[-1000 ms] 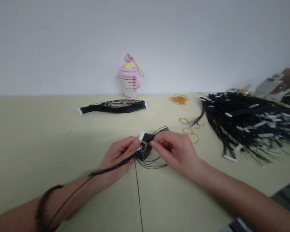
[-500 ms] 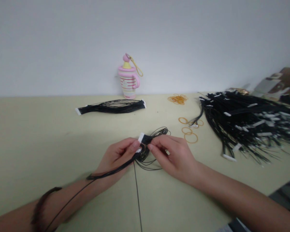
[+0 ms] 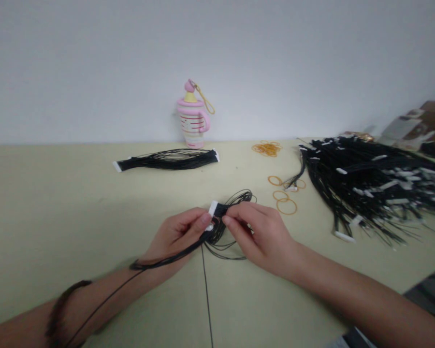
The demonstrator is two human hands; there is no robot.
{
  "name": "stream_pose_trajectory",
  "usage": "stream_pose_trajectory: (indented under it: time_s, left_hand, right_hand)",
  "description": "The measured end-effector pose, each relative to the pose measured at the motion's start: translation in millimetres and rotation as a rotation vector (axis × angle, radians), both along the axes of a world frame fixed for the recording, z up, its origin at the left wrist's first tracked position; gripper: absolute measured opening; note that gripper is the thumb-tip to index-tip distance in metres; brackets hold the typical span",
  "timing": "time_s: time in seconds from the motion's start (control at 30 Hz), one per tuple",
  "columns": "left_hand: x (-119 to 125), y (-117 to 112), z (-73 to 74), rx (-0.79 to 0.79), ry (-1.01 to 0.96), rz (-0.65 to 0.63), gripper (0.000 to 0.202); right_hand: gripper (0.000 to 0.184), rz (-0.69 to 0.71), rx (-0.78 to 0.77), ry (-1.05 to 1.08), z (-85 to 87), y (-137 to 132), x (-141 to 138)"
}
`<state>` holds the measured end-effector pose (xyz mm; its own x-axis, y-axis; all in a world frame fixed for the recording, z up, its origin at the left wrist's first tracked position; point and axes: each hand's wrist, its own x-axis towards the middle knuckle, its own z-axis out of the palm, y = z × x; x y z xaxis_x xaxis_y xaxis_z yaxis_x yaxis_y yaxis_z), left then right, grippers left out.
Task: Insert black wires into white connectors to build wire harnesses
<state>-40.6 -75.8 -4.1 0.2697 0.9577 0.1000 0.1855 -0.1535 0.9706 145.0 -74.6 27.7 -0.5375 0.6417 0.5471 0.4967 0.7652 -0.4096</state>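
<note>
Both hands meet over a black wire harness (image 3: 214,237) with white connectors, in the middle of the head view. My left hand (image 3: 181,232) is closed on it, the thumb beside an upright white connector (image 3: 213,209). From that hand a bundled length of wires runs back over the wrist. My right hand (image 3: 263,237) pinches the wires just right of the connector, with loops of wire showing behind and below its fingers. A second white connector end shows partly under the left thumb. The fingertips underneath are hidden.
Another harness (image 3: 166,160) lies flat behind the hands. A pink striped cup (image 3: 192,123) stands against the wall. Rubber bands lie in a heap (image 3: 267,148), with several loose bands (image 3: 286,207) nearer. A large pile of harnesses (image 3: 369,179) covers the right side, with cardboard boxes (image 3: 427,123) behind.
Hands and harness keep nearly the same pose. The upright connector has shifted very slightly right and down, and the lower wire loop hangs a little lower.
</note>
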Motion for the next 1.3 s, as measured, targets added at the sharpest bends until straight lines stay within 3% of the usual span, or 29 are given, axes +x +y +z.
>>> stream_pose_trajectory:
  time_s: [0.33, 0.6, 0.7, 0.87, 0.97, 1.07, 1.2, 1.3]
  left_hand:
    - [3.7, -2.2, 17.0, 0.097, 0.189, -0.005, 0.026]
    - [0.1, 6.0, 6.2, -0.005, 0.032, -0.055, 0.025]
    - [-3.3, 12.1, 16.9, -0.097, -0.154, 0.020, 0.022]
    - [-17.4, 24.3, 43.6, -0.069, -0.346, 0.319, 0.014]
    - [-20.7, 29.7, 50.6, -0.017, -0.371, 0.356, 0.011]
    - [-15.7, 28.3, 57.1, -0.042, -0.439, 0.369, 0.009]
    - [-11.8, 18.9, 66.0, -0.125, -0.548, 0.319, 0.007]
    - [-16.8, 11.4, 67.6, -0.170, -0.529, 0.132, 0.004]
  right_hand:
    - [0.017, 0.008, 0.003, -0.023, -7.6, 2.5, -2.8]
    - [0.012, 0.050, -0.109, 0.199, -5.8, 3.9, -4.1]
    - [0.014, 0.061, -0.259, 0.236, -0.8, 10.8, -1.2]
    - [0.018, 0.019, -0.665, 0.504, 8.8, 24.9, 4.3]
    - [0.015, 0.179, -1.072, 0.762, 12.4, 25.1, 4.3]
    - [0.012, 0.322, -1.372, 0.841, 7.7, 23.3, 2.0]
    - [0.013, 0.394, -1.429, 0.833, -9.4, 28.7, 0.2]
    - [0.014, 0.382, -1.372, 0.751, -19.0, 36.7, 2.2]
